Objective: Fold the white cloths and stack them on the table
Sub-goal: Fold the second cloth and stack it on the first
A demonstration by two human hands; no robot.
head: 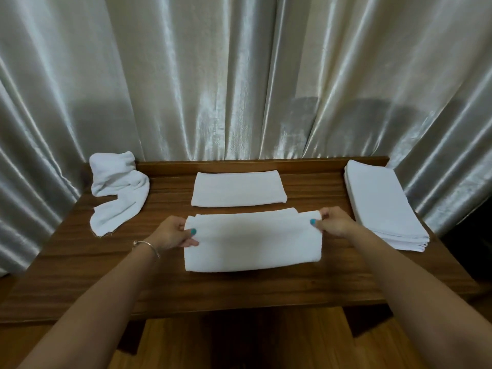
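Wooden bench (346,283), mid-frame: left hand (173,233) and right hand (336,222) pinching cloth (253,243) ends. Keep edges aligned, fold flat.

Both bare forearms reach forward from the bottom corners, converging toward the middle. The left hand (174,233) lies knuckles up and to the left, thumb on top with its teal nail showing and fingers tucked beneath, pinching the left end of the cloth (253,242); a thin bangle (147,247) circles that wrist. The right hand (334,222) mirrors it at the cloth's right end, thumb with teal nail pressed on top, fingers curled over the far corner, its grip at about the same height as the left.
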